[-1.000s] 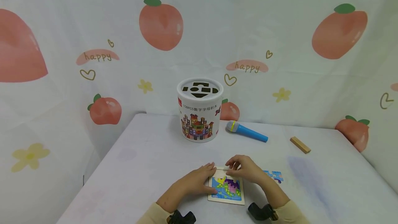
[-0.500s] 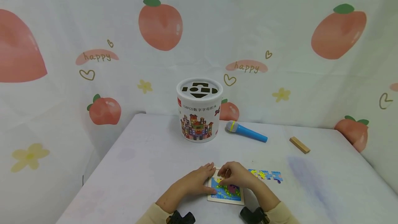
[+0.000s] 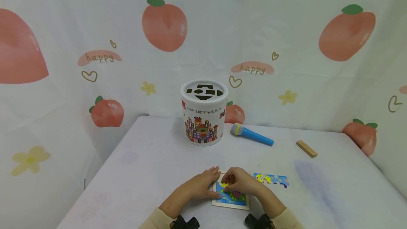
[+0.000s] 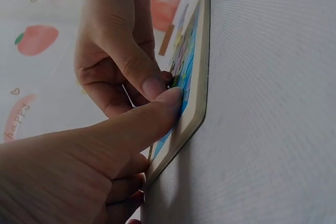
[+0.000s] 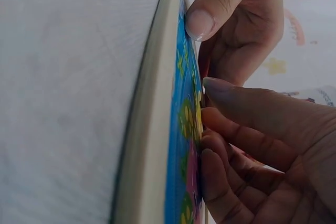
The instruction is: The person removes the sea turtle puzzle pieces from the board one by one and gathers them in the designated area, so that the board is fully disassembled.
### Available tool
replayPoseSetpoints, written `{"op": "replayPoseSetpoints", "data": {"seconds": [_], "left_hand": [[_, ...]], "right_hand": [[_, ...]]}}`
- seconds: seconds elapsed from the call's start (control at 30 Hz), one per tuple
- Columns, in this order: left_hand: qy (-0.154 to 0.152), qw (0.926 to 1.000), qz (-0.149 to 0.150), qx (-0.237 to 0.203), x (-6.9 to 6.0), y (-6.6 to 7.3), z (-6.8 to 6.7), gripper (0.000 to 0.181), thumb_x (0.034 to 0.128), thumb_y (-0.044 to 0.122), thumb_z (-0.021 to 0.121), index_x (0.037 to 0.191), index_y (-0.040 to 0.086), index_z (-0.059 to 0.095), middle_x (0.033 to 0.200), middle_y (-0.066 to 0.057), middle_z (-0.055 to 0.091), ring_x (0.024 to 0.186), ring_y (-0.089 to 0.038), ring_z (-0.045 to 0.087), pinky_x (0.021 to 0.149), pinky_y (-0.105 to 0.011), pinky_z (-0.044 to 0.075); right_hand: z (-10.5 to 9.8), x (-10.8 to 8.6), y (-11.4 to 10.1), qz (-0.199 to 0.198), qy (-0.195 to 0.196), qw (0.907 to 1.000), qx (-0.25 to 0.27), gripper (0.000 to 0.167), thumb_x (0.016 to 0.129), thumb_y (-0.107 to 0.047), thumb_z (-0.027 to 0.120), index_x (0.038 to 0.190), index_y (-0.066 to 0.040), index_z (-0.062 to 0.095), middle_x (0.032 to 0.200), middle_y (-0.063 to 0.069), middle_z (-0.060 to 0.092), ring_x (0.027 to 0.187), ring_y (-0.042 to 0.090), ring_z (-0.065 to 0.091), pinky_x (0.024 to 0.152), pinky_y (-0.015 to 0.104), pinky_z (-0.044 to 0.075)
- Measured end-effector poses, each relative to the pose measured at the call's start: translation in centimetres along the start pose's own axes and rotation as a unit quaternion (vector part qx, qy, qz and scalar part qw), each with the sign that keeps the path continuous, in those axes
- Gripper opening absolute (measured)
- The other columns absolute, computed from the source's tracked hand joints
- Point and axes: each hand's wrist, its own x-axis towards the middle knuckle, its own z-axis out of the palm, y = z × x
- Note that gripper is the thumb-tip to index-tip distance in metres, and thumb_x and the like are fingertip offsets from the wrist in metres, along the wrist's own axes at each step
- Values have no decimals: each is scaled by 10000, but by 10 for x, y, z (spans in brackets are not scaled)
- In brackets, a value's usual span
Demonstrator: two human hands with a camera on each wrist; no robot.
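A wooden-framed puzzle [image 3: 230,206] with a blue, yellow and pink picture lies flat on the table between both hands. My left hand [image 3: 198,186] rests at its left side, fingers stretched to the upper left corner; the left thumb [image 4: 170,100] presses on the picture. Bent over the upper part of the picture, my right hand [image 3: 243,182] pinches a small puzzle piece [image 5: 199,115], mostly hidden by the fingers, at the surface. Loose puzzle pieces [image 3: 282,180] lie in a row right of the frame.
Behind the puzzle stands a white bucket [image 3: 203,126] with a slotted lid. A blue toy microphone [image 3: 257,137] lies to its right, and a wooden block [image 3: 306,148] farther right. A peach-print cloth [image 3: 197,63] hangs behind the table [image 3: 149,158].
My right hand has moved left and slightly nearer over the picture, uncovering more loose pieces beside the frame. My left hand stays in place.
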Motion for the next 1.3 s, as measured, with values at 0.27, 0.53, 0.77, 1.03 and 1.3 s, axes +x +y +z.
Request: {"op": "replayPoseSetpoints", "data": {"seconds": [0.27,0.53,0.77,1.03,1.3], "left_hand": [[-27,10000,-1,-78,-1,0,1,777,806,445,676,1407,39,396,1518,-110,294,1420,-238,255,1147,-411,260],[4,10000,1,-39,-1,1,0,776,808,436,677,1407,32,394,1516,-119,296,1418,-244,259,1148,-409,258],[-16,9999,-25,-119,-1,1,0,772,810,436,675,1405,29,396,1516,-116,297,1417,-244,261,1146,-416,261],[-22,9999,-61,-120,0,0,0,776,808,450,669,1410,45,394,1520,-102,294,1419,-242,258,1143,-419,267],[-41,9999,-78,-118,1,-1,0,778,808,450,669,1412,48,390,1523,-98,289,1419,-238,257,1143,-418,268]], "right_hand": [[2,-1,-2,76,-85,9999,21,197,802,-111,723,965,-38,638,867,19,596,755,139,504,636,186,462],[1,-1,-3,29,-129,9999,12,205,810,-118,715,969,-38,614,880,24,586,762,135,503,634,187,455],[0,0,-2,18,-67,9996,263,139,836,-102,682,930,-37,604,831,28,582,756,143,513,637,200,464],[1,2,1,105,19,9981,611,101,854,-88,653,912,-14,615,779,28,605,710,130,524,619,193,470],[0,1,1,188,142,9974,674,96,873,-97,632,907,-8,627,749,12,598,677,110,526,611,192,475]]}}
